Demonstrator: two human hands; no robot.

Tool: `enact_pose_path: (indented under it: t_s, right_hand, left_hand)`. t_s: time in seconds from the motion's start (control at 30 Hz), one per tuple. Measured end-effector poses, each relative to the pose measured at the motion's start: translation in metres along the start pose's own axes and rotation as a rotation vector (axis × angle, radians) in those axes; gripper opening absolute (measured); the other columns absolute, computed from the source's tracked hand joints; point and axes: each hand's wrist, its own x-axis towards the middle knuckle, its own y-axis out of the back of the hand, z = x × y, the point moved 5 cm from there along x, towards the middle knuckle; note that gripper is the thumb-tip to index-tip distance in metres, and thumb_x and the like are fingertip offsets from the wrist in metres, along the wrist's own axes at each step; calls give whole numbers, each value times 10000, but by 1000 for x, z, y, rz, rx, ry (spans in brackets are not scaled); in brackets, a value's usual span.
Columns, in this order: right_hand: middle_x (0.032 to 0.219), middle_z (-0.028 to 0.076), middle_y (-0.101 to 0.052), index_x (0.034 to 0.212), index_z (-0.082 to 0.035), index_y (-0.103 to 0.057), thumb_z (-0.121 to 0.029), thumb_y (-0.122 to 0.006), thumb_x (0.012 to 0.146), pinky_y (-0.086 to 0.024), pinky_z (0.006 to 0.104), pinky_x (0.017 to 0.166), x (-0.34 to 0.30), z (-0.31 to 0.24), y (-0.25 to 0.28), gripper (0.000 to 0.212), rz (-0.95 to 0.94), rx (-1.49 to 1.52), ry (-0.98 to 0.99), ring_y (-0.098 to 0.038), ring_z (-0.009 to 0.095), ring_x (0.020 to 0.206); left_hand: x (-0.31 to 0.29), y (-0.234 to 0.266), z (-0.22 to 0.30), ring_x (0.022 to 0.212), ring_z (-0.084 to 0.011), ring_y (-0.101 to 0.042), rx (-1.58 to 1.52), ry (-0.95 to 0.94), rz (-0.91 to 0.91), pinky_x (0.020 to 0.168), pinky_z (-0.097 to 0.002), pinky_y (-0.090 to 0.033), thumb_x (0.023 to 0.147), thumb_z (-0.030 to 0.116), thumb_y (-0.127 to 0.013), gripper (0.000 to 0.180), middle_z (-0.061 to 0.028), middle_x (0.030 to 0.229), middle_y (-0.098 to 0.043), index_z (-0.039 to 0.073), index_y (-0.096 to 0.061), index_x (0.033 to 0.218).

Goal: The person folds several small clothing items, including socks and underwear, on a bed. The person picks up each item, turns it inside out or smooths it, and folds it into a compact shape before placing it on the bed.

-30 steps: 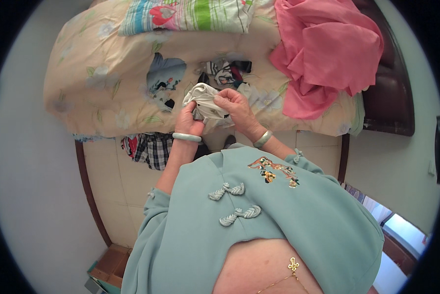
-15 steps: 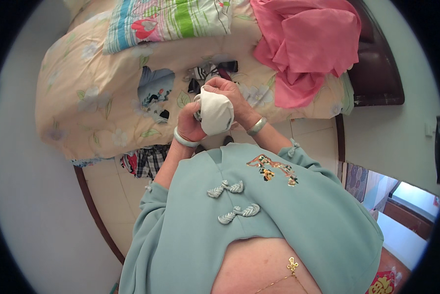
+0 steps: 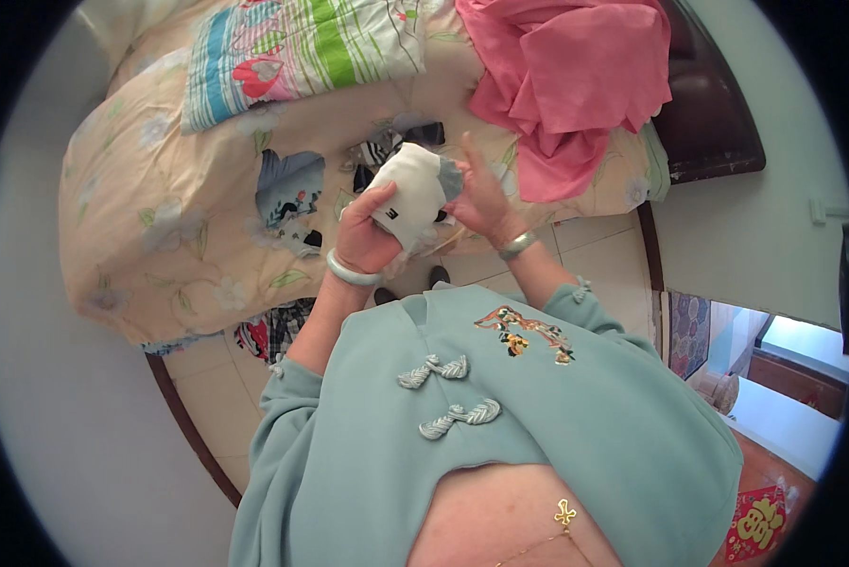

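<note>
Above the near edge of the bed, my left hand (image 3: 371, 227) is closed around a folded white sock (image 3: 410, 194), its thumb lying across the near side. The sock looks bundled, with a small black mark low on it and a grey part (image 3: 451, 178) at its right end. My right hand (image 3: 484, 197) is at that grey end, one digit stretched up and apart from the cloth. Its other fingers touch the grey part and are partly hidden. Behind the sock lie several dark and striped small garments (image 3: 387, 146), apparently socks.
The bed has a peach floral sheet (image 3: 150, 241). On it lie a blue folded cloth (image 3: 290, 184), a striped quilt (image 3: 302, 61) and a pink cloth (image 3: 576, 76). A dark headboard (image 3: 708, 104) stands at the right. Checked fabric (image 3: 287, 326) shows below the bed's near edge.
The white sock has turned, so its black mark and grey end now show. My right hand has shifted from its top to its right end, with one digit lifting away.
</note>
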Motion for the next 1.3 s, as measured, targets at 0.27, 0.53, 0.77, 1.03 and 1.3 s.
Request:
enact_pose_path:
  t_s: [0.27,0.53,0.77,1.03,1.3]
  right_hand:
    - [837,-22,-616,1002,-19,-651,-195,-674,897,-441,208,634,-5,-15,-4,206,239,-746,359,-528,45,728]
    - [880,6,-647,1024,-25,-639,-138,-635,918,-487,211,698,-5,-28,54,155,462,-706,430,-584,62,787]
    - [885,39,-631,1014,-3,-630,-225,-660,823,-475,289,768,-4,43,55,294,46,-873,81,-575,119,849]
    - [900,69,-660,1009,-11,-651,-242,-660,799,-486,292,768,16,20,193,312,299,-1037,-19,-604,136,857]
    - [1406,181,-438,1372,-71,-431,-314,-670,811,-363,498,1034,98,24,285,657,452,-1917,119,-421,368,1283]
  left_hand:
    - [2,14,-3,1097,-242,-589,185,-58,239,960,-377,-478,885,72,-607,444,-117,1203,-591,-12,-484,1303]
    - [-29,89,29,923,-181,-647,746,-79,702,730,-308,-553,884,91,-640,300,-138,1019,-660,-25,-550,1145]
    - [-4,87,-9,1063,-165,-592,944,290,233,912,-308,-477,846,199,-702,576,-95,1225,-597,44,-477,1353]
    - [57,177,-92,933,-164,-636,817,512,403,798,-307,-513,862,214,-693,467,-77,1094,-645,-23,-539,1234]
    - [124,259,-80,866,-186,-648,1454,70,760,786,-306,-503,828,158,-661,285,-135,938,-691,-24,-652,1047]
